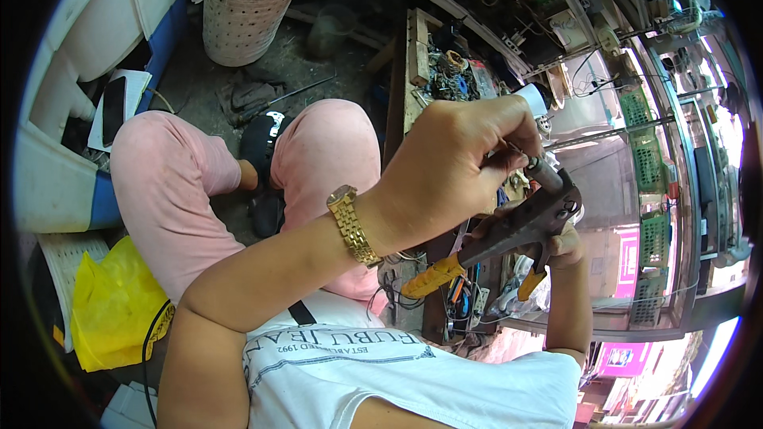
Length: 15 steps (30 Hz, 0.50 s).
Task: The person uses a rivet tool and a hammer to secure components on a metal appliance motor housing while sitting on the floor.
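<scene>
My left hand (457, 163), a gold watch on its wrist, is raised at the centre with thumb and index finger pinched on a small piece, too small to name, at the end of a short metal cylinder (547, 176) in the head of a dark metal hand tool (517, 221). My right hand (563, 245) is closed round the tool from beneath, at the right. The tool has two handles wrapped in yellow tape (433, 276), angled down toward the lower left. My right fingers are partly hidden behind it.
A cluttered wooden workbench (417, 67) and glass cases with green baskets (644, 143) are at the right. A white perforated bin (242, 28) stands behind my pink-trousered knees. A yellow bag (103, 310) and white plastic panels (52, 183) are at the left.
</scene>
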### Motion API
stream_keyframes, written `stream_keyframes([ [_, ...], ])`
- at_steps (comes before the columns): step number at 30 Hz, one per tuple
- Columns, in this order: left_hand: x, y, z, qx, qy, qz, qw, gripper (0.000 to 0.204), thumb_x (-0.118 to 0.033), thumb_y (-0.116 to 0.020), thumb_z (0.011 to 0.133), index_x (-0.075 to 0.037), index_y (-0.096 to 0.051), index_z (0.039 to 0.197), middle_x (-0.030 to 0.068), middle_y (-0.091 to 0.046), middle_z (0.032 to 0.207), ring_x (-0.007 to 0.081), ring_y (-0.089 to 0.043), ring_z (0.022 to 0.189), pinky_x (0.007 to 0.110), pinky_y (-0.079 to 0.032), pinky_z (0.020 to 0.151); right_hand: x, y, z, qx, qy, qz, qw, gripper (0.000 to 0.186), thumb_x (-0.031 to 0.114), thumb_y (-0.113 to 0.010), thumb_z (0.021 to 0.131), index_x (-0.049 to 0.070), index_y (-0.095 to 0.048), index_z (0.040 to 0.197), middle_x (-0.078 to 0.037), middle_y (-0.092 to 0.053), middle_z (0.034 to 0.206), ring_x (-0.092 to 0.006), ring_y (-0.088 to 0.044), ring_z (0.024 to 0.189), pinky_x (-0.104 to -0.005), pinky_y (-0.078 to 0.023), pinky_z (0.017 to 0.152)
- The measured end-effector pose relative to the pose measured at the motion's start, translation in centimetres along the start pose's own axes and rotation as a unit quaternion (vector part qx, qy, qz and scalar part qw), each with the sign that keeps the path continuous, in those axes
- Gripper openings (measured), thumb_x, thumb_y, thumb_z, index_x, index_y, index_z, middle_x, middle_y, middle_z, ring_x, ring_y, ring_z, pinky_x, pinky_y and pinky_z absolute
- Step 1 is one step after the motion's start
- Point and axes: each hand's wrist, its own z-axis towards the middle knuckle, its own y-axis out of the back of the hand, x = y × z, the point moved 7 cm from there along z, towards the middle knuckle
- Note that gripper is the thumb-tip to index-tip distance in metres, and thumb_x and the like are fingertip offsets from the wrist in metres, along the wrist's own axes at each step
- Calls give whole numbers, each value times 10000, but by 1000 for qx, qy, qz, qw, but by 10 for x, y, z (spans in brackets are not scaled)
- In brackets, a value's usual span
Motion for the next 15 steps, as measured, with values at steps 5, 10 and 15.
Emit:
stream_keyframes([
  [5, 29, -11, -6, 9, 126, -251, 960, 76, -50, -619, 893, 8, -583, 926, 82, -671, 953, 136, -657, 878, 258, -558, 767, 1, 1, -5, 4, 25, 9, 1000, 838, 332, -787, 715, -87, -393, 1325, -351, -428, 1311, -510, -415, 1234, -619, -296, 1049],
  [10, 51, -15, -15, -68, 182, -342, 919, 129, -168, -582, 933, -47, -541, 955, 115, -672, 1042, 155, -664, 902, 287, -582, 741, 1, -7, 2, -21, 7, 3, 1000, 878, 345, -795, 702, -52, -364, 1356, -316, -430, 1331, -489, -403, 1256, -633, -300, 1040],
  [15, 55, -14, -13, -117, 153, -306, 932, 116, -173, -564, 943, -71, -532, 899, 108, -674, 1043, 136, -661, 877, 242, -577, 661, 3, -25, 15, -46, -2, -17, 999, 885, 349, -801, 694, -44, -363, 1355, -287, -440, 1326, -444, -426, 1254, -616, -339, 1026],
])
